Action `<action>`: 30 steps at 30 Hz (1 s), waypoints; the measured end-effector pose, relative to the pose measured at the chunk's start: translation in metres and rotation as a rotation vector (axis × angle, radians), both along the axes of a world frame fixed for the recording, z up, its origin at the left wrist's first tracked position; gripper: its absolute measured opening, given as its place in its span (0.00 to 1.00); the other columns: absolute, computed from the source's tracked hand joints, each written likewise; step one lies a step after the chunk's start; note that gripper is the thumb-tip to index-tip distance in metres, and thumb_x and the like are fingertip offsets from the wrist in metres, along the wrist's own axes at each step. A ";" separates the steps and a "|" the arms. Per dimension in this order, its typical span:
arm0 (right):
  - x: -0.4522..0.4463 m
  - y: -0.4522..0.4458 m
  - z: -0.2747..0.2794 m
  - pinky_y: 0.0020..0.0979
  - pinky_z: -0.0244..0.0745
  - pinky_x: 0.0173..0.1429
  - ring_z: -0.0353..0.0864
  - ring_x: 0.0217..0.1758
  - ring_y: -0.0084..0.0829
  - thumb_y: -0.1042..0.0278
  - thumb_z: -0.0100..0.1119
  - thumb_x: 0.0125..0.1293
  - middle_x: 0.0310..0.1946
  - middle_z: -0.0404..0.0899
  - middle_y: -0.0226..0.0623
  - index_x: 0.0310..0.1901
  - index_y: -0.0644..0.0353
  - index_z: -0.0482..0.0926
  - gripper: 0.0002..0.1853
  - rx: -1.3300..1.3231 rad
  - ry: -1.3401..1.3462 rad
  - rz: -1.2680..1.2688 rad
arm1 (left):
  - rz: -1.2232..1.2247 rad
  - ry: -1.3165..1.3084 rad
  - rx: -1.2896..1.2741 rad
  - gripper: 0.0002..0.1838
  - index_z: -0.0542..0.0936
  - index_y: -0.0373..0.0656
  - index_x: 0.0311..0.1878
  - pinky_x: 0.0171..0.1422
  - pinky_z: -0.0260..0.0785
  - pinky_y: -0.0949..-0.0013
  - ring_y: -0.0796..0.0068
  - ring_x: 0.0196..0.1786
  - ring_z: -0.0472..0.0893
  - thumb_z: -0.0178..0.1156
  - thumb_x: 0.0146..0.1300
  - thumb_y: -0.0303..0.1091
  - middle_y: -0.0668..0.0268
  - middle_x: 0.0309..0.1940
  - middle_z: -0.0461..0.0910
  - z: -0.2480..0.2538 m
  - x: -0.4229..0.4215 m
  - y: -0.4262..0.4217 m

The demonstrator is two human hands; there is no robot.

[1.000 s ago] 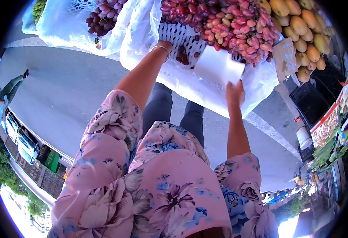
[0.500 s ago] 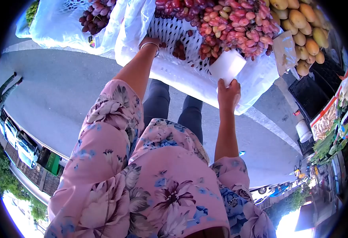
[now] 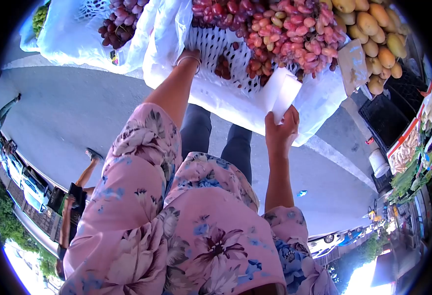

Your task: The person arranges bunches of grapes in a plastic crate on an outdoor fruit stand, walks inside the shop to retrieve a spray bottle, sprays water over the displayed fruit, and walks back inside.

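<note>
My right hand [image 3: 282, 129] grips the lower edge of a folded white card [image 3: 281, 91], thumb and fingers pinched on it. The card stands tilted over the crate's front edge, just below the pink-red grapes [image 3: 294, 29]. My left hand [image 3: 190, 55], with a bracelet at the wrist, reaches into the left side of the same crate, at the white foam netting [image 3: 211, 42]. Its fingers are mostly hidden. A few loose dark grapes [image 3: 223, 66] lie on the netting to its right. White plastic sheeting [image 3: 216, 101] lines the crate and hangs over its front.
Left of this crate stands another plastic-lined one with dark grapes [image 3: 120, 24]. Yellow mangoes [image 3: 373, 34] are piled at the right, beside a brown cardboard sign [image 3: 352, 66]. A passer-by's leg [image 3: 88, 167] shows on the road at lower left, near parked cars [image 3: 31, 189].
My right hand has drawn slightly toward me, and the card has turned, showing a fold. My left hand has shifted slightly. A passer-by has come into view at lower left.
</note>
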State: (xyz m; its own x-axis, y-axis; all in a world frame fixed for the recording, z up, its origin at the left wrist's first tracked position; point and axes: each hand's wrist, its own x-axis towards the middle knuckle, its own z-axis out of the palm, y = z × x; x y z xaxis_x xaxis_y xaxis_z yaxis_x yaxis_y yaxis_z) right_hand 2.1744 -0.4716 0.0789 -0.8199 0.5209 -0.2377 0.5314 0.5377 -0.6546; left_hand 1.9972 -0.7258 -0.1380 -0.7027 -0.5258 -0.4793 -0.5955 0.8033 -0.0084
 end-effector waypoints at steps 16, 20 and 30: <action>-0.050 -0.037 0.045 0.34 0.69 0.29 0.75 0.23 0.34 0.77 0.49 0.45 0.19 0.72 0.36 0.58 0.43 0.61 0.33 0.141 -0.205 0.919 | 0.822 -0.187 1.073 0.15 0.72 0.38 0.36 0.44 0.70 0.63 0.65 0.34 0.79 0.58 0.47 0.36 0.60 0.33 0.77 0.171 -0.031 0.072; -0.077 -0.071 0.019 0.37 0.70 0.32 0.77 0.29 0.40 0.73 0.51 0.43 0.26 0.76 0.41 0.60 0.43 0.55 0.37 -0.084 -0.375 1.116 | 0.749 -0.252 1.195 0.11 0.71 0.36 0.37 0.49 0.68 0.58 0.61 0.40 0.78 0.55 0.54 0.32 0.57 0.37 0.76 0.159 -0.042 0.085; -0.112 -0.035 -0.058 0.43 0.66 0.48 0.73 0.46 0.45 0.63 0.47 0.46 0.45 0.72 0.48 0.62 0.44 0.51 0.37 0.023 -0.725 0.565 | -0.077 -0.521 0.905 0.14 0.74 0.43 0.47 0.60 0.54 0.63 0.69 0.55 0.68 0.45 0.59 0.28 0.62 0.47 0.73 0.194 -0.073 0.051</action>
State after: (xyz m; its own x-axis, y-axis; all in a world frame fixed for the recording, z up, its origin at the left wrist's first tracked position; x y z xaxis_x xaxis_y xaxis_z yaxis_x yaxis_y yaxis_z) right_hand 2.0623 -0.5069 0.0212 -0.6082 0.0992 -0.7876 0.4620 0.8510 -0.2495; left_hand 1.9244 -0.6743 0.0558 -0.3122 0.2179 -0.9247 -0.6378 0.6733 0.3740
